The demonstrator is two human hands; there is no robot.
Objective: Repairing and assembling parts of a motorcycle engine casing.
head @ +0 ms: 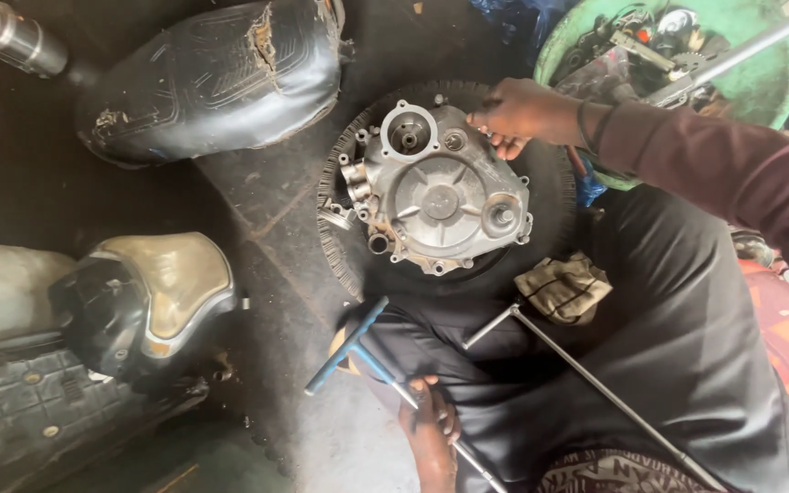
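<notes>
The left hand (431, 438) is closed around the steel shaft of a blue-handled T-wrench (364, 354), which lies slanted across the person's lap near the lower edge of the view. The right hand (515, 114) reaches in from the right, its fingers curled against the upper right edge of one aluminium engine cover (436, 187); whether they pinch something small there cannot be told. That cover lies flat on one black tyre (550, 173) on the dark floor. A second, longer T-wrench (586, 374) rests on the black trousers, just beside one folded rag (563, 288). One green basin (760, 68) at the upper right holds a jumble of small metal parts. Two motorcycle seats show: a torn black seat (221, 78) above and a tan-topped seat (166, 288) at left.
</notes>
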